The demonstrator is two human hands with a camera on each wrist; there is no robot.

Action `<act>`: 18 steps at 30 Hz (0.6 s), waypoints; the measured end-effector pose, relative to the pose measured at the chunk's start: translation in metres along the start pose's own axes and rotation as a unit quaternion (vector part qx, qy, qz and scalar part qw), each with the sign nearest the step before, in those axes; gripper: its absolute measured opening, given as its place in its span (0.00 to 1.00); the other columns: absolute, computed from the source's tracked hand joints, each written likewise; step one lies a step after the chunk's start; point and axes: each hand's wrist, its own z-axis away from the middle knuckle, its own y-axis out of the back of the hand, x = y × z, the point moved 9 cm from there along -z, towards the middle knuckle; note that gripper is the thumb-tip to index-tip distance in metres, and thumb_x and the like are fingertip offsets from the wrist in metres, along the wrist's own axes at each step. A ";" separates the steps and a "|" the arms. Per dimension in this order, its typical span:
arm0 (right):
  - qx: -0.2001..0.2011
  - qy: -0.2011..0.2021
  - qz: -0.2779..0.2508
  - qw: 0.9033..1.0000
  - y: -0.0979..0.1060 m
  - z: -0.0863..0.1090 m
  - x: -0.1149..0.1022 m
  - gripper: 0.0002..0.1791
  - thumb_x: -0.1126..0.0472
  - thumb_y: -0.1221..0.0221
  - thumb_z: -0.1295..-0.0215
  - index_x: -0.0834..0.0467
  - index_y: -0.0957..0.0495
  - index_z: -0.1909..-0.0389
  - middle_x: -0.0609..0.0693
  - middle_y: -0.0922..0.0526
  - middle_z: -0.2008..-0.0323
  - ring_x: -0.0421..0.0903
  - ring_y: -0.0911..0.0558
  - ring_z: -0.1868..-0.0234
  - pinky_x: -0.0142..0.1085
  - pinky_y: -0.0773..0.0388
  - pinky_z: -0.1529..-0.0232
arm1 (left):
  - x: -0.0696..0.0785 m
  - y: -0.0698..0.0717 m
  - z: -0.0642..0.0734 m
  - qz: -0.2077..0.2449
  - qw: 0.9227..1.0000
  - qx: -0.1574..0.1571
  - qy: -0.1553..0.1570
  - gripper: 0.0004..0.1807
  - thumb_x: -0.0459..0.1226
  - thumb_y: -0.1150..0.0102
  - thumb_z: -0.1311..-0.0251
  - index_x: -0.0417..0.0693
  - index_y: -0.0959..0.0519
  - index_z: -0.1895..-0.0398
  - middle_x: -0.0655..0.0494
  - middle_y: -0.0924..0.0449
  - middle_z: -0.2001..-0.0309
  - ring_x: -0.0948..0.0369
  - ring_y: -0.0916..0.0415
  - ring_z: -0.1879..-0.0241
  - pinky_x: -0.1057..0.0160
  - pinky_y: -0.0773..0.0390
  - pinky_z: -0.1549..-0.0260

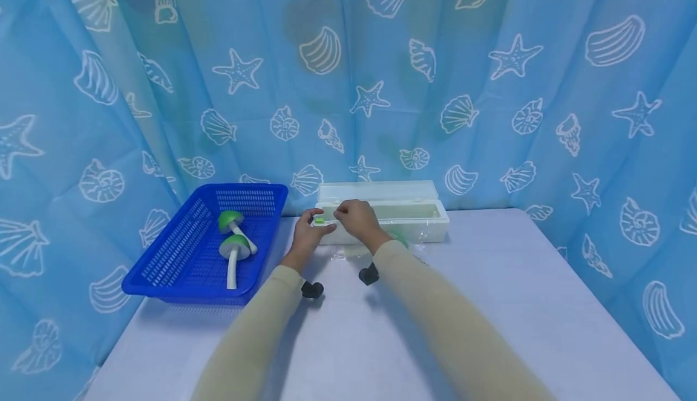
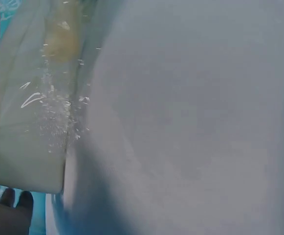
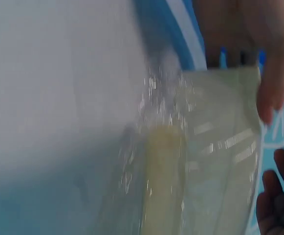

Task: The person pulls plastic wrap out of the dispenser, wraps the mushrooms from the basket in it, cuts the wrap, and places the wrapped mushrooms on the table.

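Note:
A long white plastic-wrap dispenser box [image 1: 425,231] lies across the back of the table, its lid [image 1: 376,191] raised. Clear film [image 3: 225,144] with shiny creases hangs over its front. My left hand [image 1: 310,231] grips the box's left end, thumb along the front edge and fingers around the side. A small bright green piece [image 1: 319,220] shows on the rim there. My right hand [image 1: 356,218] is above the front rim with bent fingers, fingertips close together near the green piece. I cannot tell whether it pinches the film.
A blue plastic basket [image 1: 163,295] stands on the left of the table, holding two mushroom-shaped things [image 1: 234,247] with green caps and white stems. A blue shell-patterned curtain [image 1: 348,123] hangs right behind the box. Black wrist mounts [image 1: 313,290] sit under both sleeves, low over the white tabletop [image 1: 544,280].

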 end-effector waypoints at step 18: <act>0.021 -0.034 0.118 0.992 -0.035 -0.018 -0.028 0.24 0.42 0.38 0.38 0.52 0.29 0.86 0.46 0.30 0.87 0.44 0.29 0.83 0.37 0.35 0.83 | 0.005 0.000 -0.016 -0.086 0.992 -0.061 -0.076 0.12 0.28 0.42 0.45 0.35 0.22 0.57 0.42 0.48 0.26 0.42 0.54 0.28 0.43 0.47 0.34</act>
